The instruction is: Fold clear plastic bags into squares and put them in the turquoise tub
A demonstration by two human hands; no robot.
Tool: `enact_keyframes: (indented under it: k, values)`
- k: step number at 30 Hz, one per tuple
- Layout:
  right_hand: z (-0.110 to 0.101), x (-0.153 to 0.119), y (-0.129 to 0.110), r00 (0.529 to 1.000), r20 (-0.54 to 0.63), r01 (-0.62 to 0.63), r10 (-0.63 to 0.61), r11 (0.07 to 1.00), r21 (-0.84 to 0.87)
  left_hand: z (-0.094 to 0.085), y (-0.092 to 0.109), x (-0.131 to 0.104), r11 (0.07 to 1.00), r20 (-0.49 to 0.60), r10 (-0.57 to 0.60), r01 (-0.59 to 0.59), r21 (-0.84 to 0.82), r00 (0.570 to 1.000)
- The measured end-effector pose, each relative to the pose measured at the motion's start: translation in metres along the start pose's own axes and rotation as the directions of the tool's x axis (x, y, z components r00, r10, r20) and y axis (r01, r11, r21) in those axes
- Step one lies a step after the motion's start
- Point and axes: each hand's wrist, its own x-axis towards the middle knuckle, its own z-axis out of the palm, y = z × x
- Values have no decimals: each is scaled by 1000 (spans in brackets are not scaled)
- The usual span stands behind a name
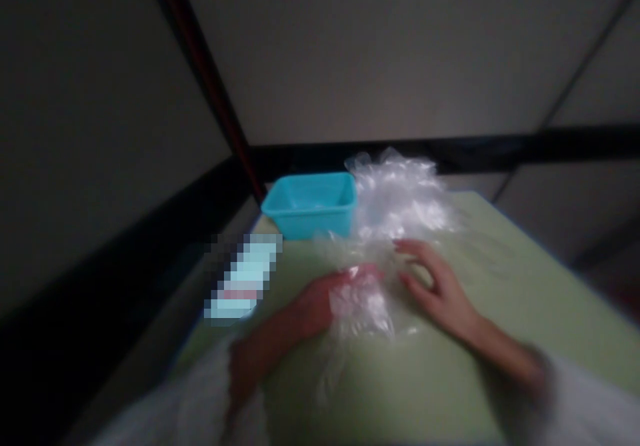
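Near the middle of the green table point(400, 393), my left hand point(317, 303) is at a clear plastic bag point(367, 309). Its fingers are partly covered by the crinkled plastic, and something pink point(367, 273) shows at the fingertips. My right hand point(437, 289) is just right of the bag, with thumb and fingers apart and nothing between them. Behind the hands lies a large heap of clear plastic bags point(405, 196). Blur hides exactly how the left fingers meet the plastic.
A turquoise basin point(317, 223) stands at the back left of the table, touching or close to the heap of bags. A pixelated pale object point(245, 279) lies at the left edge. Beyond the table is a grey wall point(375, 53).
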Motion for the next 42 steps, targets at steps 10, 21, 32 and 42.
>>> enact_keyframes:
  k: [10,21,32,42]
  values:
    - [-6,16,11,870,168,-486,463,749,451,0,-4,-2,963,258,-175,219,-156,950]
    - [-22,24,11,861,-73,-443,503,813,378,-11,17,-3,990,85,-140,142,-21,986]
    - [-35,16,29,780,327,-583,533,809,71,-42,29,8,997,-241,-18,35,68,970]
    - [-17,9,10,897,405,296,-176,920,-257,-28,25,7,767,-448,524,-172,618,725]
